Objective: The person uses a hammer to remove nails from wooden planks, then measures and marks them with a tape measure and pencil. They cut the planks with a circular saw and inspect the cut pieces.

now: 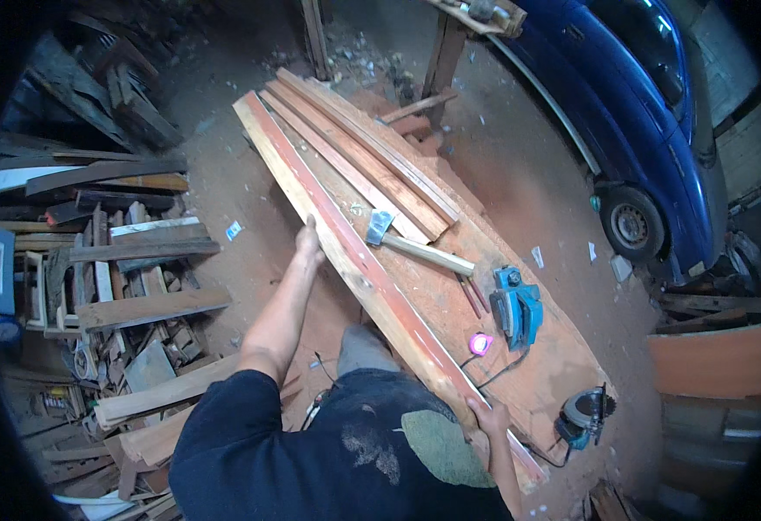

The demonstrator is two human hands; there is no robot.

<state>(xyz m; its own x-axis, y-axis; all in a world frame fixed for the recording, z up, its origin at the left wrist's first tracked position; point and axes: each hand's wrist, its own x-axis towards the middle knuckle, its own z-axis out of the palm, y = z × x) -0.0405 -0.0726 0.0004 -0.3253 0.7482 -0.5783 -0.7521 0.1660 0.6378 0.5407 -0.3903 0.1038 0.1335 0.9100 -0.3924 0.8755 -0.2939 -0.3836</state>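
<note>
A long wooden plank, pale along one edge and reddish on its face, runs diagonally along the near side of the workbench. My left hand is closed on its near edge, partway up. Lower right, my right hand grips the plank close to its near end; some of its fingers are hidden. On the bench beside the plank lie a hatchet with a wooden handle, a blue electric planer and a pink tape measure. A circular saw rests at the bench's near right corner.
Several sawn boards lie at the bench's far end. Scrap timber is heaped on the left. Beyond the bench to the right stands a blue car. A black cord trails from the planer, and wooden posts rise behind.
</note>
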